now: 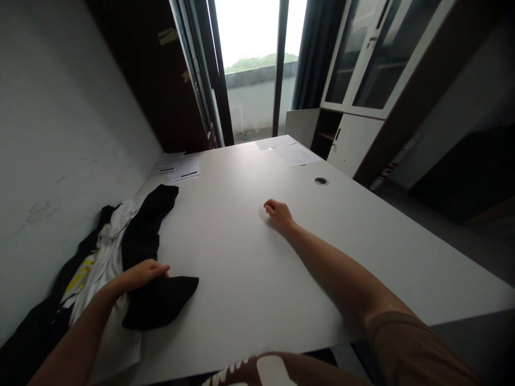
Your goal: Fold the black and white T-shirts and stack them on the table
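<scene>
My left hand [142, 273] is on a black garment [156, 305] at the left of the white table [225, 321]. Its fingers are closed on the dark cloth, and part of them is hidden by the folds. Under and beside that garment is a heap of white cloth [107, 257] with yellow and black patches, lying along the wall. My right hand [278, 213] rests near the middle of the tabletop, fingers curled in and no object visible in them.
Paper sheets [183, 169] lie at the table's far left, more papers [295, 154] at the far right. A round cable hole [321, 181] is set in the right side. Behind stand a glass door [253, 86] and a white cabinet [358, 139] with one lower door swung out.
</scene>
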`<state>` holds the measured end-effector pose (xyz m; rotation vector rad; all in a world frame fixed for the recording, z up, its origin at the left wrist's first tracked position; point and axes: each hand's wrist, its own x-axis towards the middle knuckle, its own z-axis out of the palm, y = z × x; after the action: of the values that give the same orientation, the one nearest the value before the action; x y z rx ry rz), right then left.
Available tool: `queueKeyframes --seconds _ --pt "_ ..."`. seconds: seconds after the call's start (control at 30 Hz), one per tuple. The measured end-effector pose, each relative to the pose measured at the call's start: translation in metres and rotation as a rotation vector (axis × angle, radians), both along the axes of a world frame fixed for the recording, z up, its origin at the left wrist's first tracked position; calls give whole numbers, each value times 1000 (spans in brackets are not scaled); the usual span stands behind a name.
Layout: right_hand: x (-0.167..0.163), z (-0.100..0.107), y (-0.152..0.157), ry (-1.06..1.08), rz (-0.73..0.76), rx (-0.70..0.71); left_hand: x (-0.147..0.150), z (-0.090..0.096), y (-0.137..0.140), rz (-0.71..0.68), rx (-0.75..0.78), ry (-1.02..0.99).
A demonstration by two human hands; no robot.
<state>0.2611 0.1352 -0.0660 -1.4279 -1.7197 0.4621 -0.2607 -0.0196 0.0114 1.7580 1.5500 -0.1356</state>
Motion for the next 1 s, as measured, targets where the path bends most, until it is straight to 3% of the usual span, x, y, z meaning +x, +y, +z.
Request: queueKeyframes --seconds 0.1,0.23,0.3,0.37,0.47,0.57,0.63,0.77,0.9,1.0 --pt "0 -1 1 -31 9 5 -51 -8 -8 74 -98 166" --pt "-2 -2 2 -91 5 22 -118 -17 -18 129 -213 202" --pt "-6 -1 1 -153 6 47 -133 -18 -22 175 -225 163" --pt "-13 1 -3 -255 34 94 -126 -14 -19 172 -207 94" --pt "-26 5 -11 -453 152 188 -78 -2 -1 25 -51 27" --pt "-35 10 -18 -582 255 252 -6 2 28 -108 251 -6" --pt "-38 12 -22 -607 272 269 46 -8 48 -140 447 -32" --pt "-35 13 -22 -542 226 260 146 -47 86 -215 787 -37" --pt "-30 8 -21 -471 220 232 213 -71 113 -151 866 9" --pt "-30 1 -22 -503 285 216 225 -77 117 -159 875 12"
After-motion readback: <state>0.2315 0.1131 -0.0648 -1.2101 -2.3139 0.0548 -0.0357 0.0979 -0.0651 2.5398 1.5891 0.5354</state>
